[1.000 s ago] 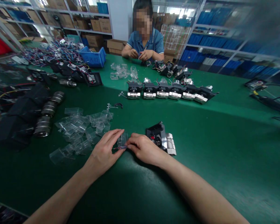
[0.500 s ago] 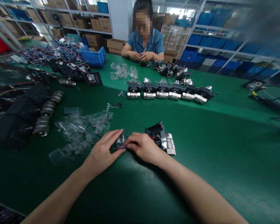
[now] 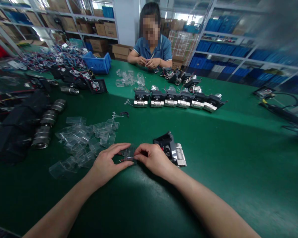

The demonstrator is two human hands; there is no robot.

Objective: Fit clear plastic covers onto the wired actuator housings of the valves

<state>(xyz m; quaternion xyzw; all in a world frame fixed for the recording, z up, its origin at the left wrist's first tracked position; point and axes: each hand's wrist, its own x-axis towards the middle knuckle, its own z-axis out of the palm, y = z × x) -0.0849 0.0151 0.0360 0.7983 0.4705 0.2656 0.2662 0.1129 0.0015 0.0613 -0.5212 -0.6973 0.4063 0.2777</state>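
Both my hands meet over a small clear plastic cover (image 3: 128, 153) with thin wires on the green table (image 3: 213, 155). My left hand (image 3: 108, 163) pinches its left side with thumb and forefinger. Fingers of my right hand (image 3: 154, 159) are curled on its right side. Just right of that hand lies a black valve actuator with a silver metal fitting (image 3: 173, 151), open side up. A heap of clear plastic covers (image 3: 85, 138) lies to the left of my hands.
A row of black-and-silver valve units (image 3: 175, 99) stands across the middle of the table. Larger black units (image 3: 27, 124) and wire bundles (image 3: 54, 56) crowd the left side. A person in a blue shirt (image 3: 152, 49) works at the far edge. Cables (image 3: 283, 109) lie at right.
The view has tilted slightly. My fingers have closed more tightly on the clear cover, which has sunk lower toward the table between my hands.
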